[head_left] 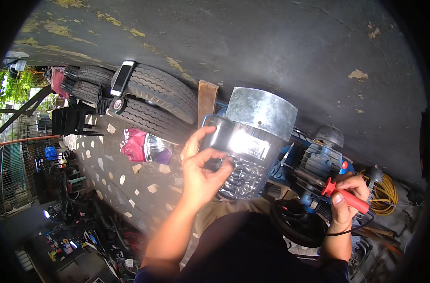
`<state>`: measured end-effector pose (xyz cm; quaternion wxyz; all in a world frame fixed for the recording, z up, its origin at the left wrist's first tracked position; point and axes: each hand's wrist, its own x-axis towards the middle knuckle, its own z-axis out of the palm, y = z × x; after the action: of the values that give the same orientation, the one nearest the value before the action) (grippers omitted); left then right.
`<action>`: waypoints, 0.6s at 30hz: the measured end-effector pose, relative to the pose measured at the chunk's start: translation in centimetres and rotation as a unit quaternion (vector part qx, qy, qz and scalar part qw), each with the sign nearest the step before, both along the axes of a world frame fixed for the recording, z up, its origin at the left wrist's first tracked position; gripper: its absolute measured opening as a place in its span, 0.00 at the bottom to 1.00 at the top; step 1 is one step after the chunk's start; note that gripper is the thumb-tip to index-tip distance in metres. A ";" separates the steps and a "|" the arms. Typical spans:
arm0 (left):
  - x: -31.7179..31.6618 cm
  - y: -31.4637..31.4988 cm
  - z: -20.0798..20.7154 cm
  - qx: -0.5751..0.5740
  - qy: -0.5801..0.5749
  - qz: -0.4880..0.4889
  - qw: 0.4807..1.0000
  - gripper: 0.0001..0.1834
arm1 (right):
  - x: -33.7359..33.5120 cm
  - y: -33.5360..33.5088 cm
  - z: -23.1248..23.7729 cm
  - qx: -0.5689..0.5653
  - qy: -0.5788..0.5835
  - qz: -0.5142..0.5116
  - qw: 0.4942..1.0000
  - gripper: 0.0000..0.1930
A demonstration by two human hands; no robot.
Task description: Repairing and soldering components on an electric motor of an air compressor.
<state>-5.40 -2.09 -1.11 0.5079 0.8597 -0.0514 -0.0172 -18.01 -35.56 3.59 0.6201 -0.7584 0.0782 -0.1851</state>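
Observation:
My right hand [349, 191] grips a soldering iron [354, 202] by its red handle; its metal barrel points left and a black cord trails below. My left hand [203, 172] reaches over the near left side of an electric motor [257, 151], thumb and fingertips brought together. Whatever they pinch is too small or hidden to make out. Beside those fingers is a dark rounded housing [219, 134] on the motor. A dull silver metal cover [262, 109] caps the motor's far end, and crinkled shiny dark material [245, 177] lies on its near part. Bright glare hides part of the motor's label plate.
Truck tires [165, 89] lean along the wall at left, with a phone [123, 79] resting on them. A pink and purple bag [144, 147] lies on the stone-patterned floor. At right stand a blue compressor [321, 158], a black wheel [297, 224] and a coiled yellow hose [384, 194].

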 end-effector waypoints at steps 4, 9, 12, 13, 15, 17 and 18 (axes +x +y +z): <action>0.0 0.0 -0.2 0.003 -0.009 -0.006 1.000 0.07 | 0.1 0.0 0.1 0.005 0.005 0.006 1.000 0.19; -0.1 -0.1 -0.1 0.002 -0.011 -0.002 1.000 0.07 | 0.3 -0.1 0.2 0.002 0.004 0.016 1.000 0.18; -0.1 0.0 0.0 -0.001 -0.006 -0.001 1.000 0.07 | 0.4 -0.1 0.2 -0.006 0.006 0.020 1.000 0.18; 0.0 0.0 0.1 0.002 -0.009 -0.017 1.000 0.06 | 0.4 -0.1 0.2 -0.009 0.004 0.020 1.000 0.17; 0.0 0.1 0.2 0.005 -0.013 -0.034 0.999 0.06 | 0.4 -0.1 0.3 -0.007 0.005 0.021 1.000 0.17; 0.0 0.1 0.1 0.004 -0.020 -0.034 0.999 0.06 | 0.4 -0.2 0.2 -0.003 0.006 0.025 1.000 0.17; -0.1 0.1 -0.1 0.005 -0.021 -0.034 0.999 0.06 | 0.4 -0.2 0.2 -0.006 0.006 0.022 1.000 0.18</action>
<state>-5.46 -1.95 -1.19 0.5014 0.8602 -0.0911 -0.0167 -17.65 -35.74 3.76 0.6191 -0.7646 0.0642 -0.1673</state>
